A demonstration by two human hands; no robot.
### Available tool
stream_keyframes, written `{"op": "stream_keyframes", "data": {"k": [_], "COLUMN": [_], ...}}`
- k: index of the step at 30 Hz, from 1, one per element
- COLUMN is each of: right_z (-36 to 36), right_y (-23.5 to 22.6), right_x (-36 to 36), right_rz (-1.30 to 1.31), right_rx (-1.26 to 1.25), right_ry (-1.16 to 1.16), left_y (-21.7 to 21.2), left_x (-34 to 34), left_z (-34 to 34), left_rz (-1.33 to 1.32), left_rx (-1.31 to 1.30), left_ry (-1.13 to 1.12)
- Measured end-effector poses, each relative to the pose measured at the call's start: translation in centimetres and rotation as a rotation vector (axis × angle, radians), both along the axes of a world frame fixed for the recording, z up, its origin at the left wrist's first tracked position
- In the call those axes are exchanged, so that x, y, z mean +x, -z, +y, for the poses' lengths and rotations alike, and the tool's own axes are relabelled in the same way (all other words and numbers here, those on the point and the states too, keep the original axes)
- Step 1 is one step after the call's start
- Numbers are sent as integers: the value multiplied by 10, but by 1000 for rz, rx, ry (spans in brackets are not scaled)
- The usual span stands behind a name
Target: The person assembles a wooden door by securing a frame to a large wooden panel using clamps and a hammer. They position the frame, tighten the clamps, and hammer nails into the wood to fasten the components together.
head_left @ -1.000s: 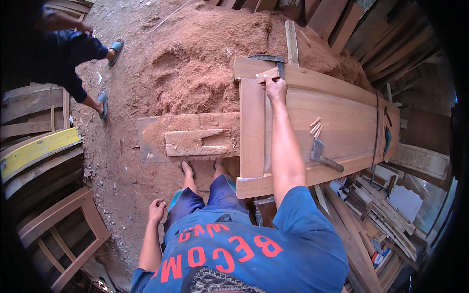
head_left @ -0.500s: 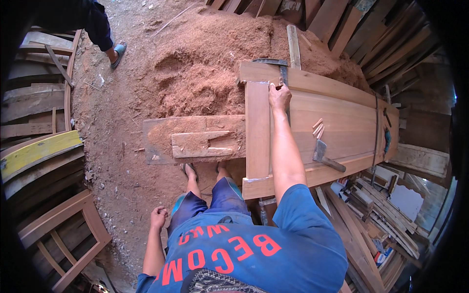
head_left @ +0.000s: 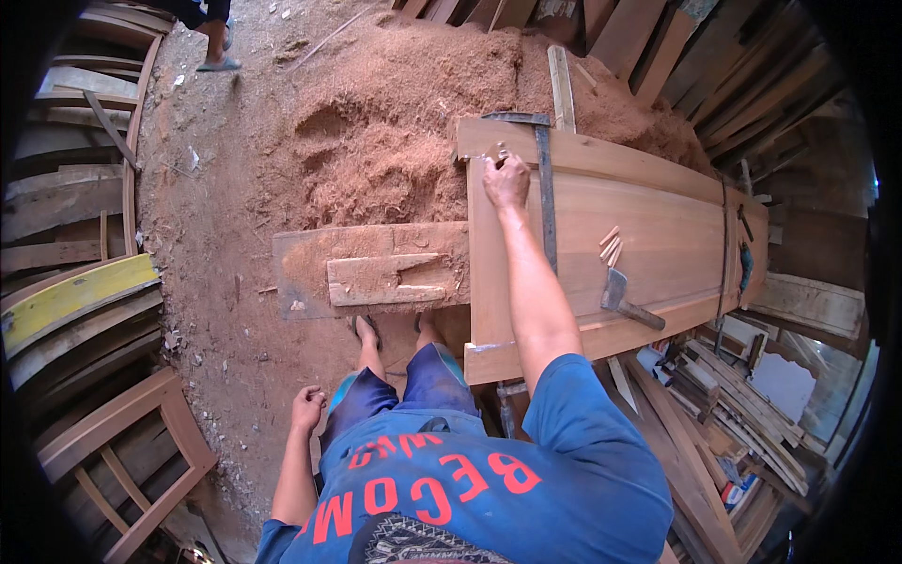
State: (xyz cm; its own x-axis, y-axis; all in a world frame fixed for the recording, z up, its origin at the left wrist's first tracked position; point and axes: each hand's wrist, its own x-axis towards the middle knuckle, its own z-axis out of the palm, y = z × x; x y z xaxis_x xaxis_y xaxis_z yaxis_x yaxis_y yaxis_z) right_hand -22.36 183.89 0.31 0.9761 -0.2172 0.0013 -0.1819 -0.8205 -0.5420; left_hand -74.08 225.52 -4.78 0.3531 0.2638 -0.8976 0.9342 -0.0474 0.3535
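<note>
A wooden panel door (head_left: 648, 211) lies flat on my right, its near end framed by a crosspiece and two long rails. Over the far corner joint of that end, my right hand (head_left: 507, 180) is closed, pinching a small light-brown wooden piece (head_left: 501, 150) at its fingertips. Just right of this hand, a long metal bar clamp (head_left: 545, 179) spans the door. A hammer (head_left: 628, 301) and several short wooden pegs (head_left: 611, 246) rest on the panel. My left hand (head_left: 307, 408) hangs by my left thigh, its fingers curled, with nothing visible in them.
A board (head_left: 301, 273) with a notched wood block (head_left: 376, 280) sits beside the door's end. Behind is a sawdust heap (head_left: 385, 113). Planks (head_left: 648, 56) lean at the far right; a wooden frame (head_left: 178, 423) stands at left. Another person's foot (head_left: 218, 64) shows far left.
My right hand has moved left, from beside the clamp to the door's corner joint. My left hand has shifted only slightly. The other person has stepped farther away.
</note>
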Motion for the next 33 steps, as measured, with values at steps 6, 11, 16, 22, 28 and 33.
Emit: {"op": "stream_keyframes", "data": {"k": [6,11,16,22,28,33], "right_z": [101,132,109,94,71,75], "right_y": [16,-31,-87,-89,-95,-98], "right_x": [-55,-152,-191,-216,-208,-206], "right_rz": [283,-175,-267,-193,27,359], "right_rx": [188,432,160,213,463,1198], "right_ry": [-205,-385,-644,-703,-770,-232], "left_y": [-27,-107,-183,-183,-155,-164], "left_x": [91,168,240,265,261,272], "left_z": [-20,-63,-113,-159,-178,-181], "left_rz": [-195,-236,-136,-260,-588,-917], "left_rx": [10,-348,-976,-696,-160,326], "left_ry": [141,-86,-401,-275,147,611]}}
